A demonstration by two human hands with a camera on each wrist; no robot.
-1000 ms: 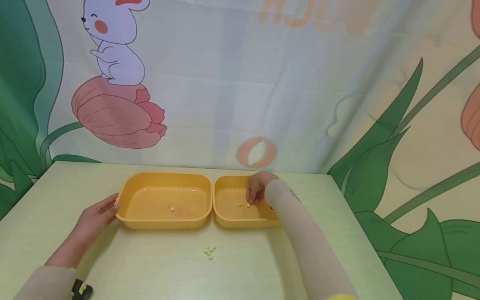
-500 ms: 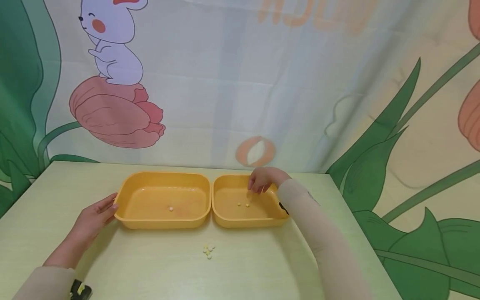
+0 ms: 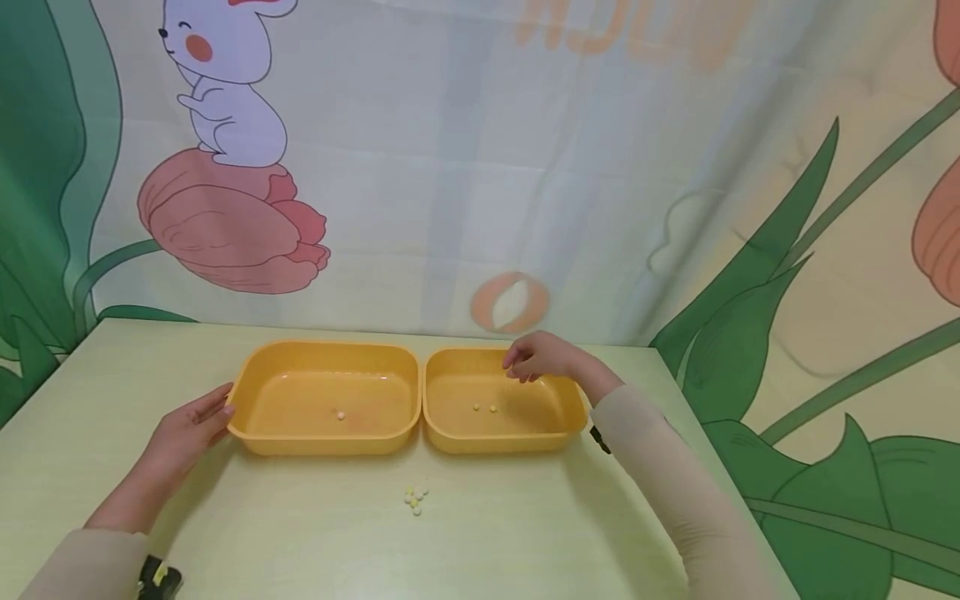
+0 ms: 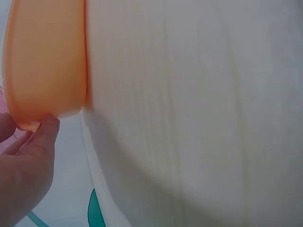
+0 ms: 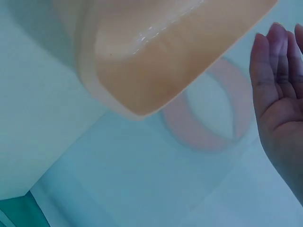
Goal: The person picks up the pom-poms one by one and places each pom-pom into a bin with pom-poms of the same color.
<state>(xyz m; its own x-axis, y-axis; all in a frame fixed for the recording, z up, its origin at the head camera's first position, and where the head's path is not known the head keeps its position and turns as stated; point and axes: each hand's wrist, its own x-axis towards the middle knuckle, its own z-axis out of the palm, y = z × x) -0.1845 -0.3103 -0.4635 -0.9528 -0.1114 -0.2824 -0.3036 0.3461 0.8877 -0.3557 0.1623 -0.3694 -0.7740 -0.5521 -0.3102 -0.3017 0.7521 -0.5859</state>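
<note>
My left hand (image 3: 182, 435) rests at the left end of the larger yellow tray (image 3: 322, 447), its thumb tip right at the rim. Straight fingertips touch the tray's outer wall in the left wrist view. My right hand (image 3: 542, 357) hangs over the back right of the smaller yellow tray (image 3: 504, 444), fingers loosely bent and nothing visible in them. The right wrist view shows its palm bare. Two small yellowish round pieces (image 3: 492, 409) lie in the smaller tray; a single whitish one (image 3: 341, 415) lies in the larger.
Several small white and yellow round pieces (image 3: 414, 502) lie clustered on the pale table (image 3: 315, 533) in front of the trays, which stand side by side. A printed curtain (image 3: 420, 167) hangs behind the table. Black devices (image 3: 159, 579) sit at both wrists.
My right hand has risen from low inside the smaller tray and drawn back to the right, leaving the two yellowish pieces there. My left hand has stayed at the larger tray.
</note>
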